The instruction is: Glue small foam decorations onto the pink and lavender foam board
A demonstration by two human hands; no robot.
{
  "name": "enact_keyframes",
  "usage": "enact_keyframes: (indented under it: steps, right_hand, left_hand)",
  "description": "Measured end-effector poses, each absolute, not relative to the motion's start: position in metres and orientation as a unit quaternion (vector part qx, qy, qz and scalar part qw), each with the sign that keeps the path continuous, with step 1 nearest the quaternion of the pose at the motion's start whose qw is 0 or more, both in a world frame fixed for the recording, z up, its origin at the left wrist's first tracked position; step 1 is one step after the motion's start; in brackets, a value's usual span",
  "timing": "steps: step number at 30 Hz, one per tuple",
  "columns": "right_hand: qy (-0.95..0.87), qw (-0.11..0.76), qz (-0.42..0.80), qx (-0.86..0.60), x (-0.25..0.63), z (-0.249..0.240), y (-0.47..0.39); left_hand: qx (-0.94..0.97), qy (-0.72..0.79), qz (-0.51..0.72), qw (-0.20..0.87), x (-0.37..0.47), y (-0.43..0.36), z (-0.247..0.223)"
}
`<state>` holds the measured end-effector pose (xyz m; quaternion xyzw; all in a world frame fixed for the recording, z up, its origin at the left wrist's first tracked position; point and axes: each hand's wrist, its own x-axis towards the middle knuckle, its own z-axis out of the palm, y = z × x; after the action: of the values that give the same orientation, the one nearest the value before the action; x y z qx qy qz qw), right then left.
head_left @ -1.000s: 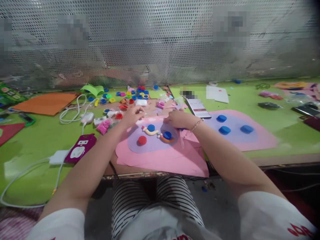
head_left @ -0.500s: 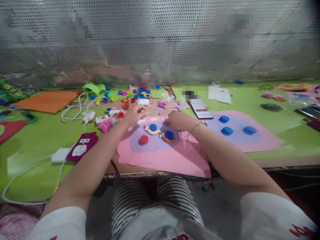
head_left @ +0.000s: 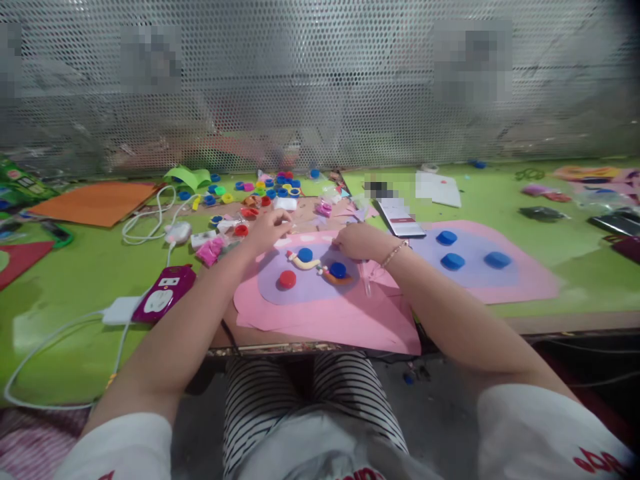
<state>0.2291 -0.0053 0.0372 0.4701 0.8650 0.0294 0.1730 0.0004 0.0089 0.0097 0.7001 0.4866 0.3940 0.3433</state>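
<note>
My left hand (head_left: 273,230) rests at the upper left edge of a pink and lilac paper sheet (head_left: 320,313), fingers loosely bent and a gap showing before the thumb. My right hand (head_left: 357,241) is closed at the upper right of the same sheet, knuckles up, fingertips bent under; whatever it pinches is hidden. Between and below the hands lie a blue bottle cap (head_left: 305,255), a red cap (head_left: 287,279) and another blue cap (head_left: 338,270). Beside the blue caps curve a cream clay-like strip (head_left: 304,264) and an orange one (head_left: 336,278).
A second pink and lilac sheet (head_left: 530,283) with blue caps lies right. A phone (head_left: 405,223) sits behind my right hand. Several coloured caps (head_left: 270,190) are scattered at the back. A purple device (head_left: 165,293) with white cables and orange paper (head_left: 95,202) are left.
My right hand has shifted very slightly, its fingers looking more tucked in. My left hand, the caps and the curved strips stay in place.
</note>
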Motion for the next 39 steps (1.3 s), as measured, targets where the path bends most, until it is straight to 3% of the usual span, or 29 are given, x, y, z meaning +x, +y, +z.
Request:
enact_keyframes:
  steps: [9,33,39]
  right_hand:
    - [0.887,0.106,0.074,0.444,0.233,0.041,-0.001]
    - [0.918,0.121,0.041,0.376,0.227,0.023,0.009]
    - [0.915,0.078,0.03,0.395,0.231,0.032,0.005]
  left_hand:
    - [0.694,0.495,0.394,0.345,0.0,0.008,0.011]
    - [0.7,0.494,0.391,0.338,0.0,0.007,0.011]
    - [0.682,0.501,0.406,0.345,-0.001,0.009,0.013]
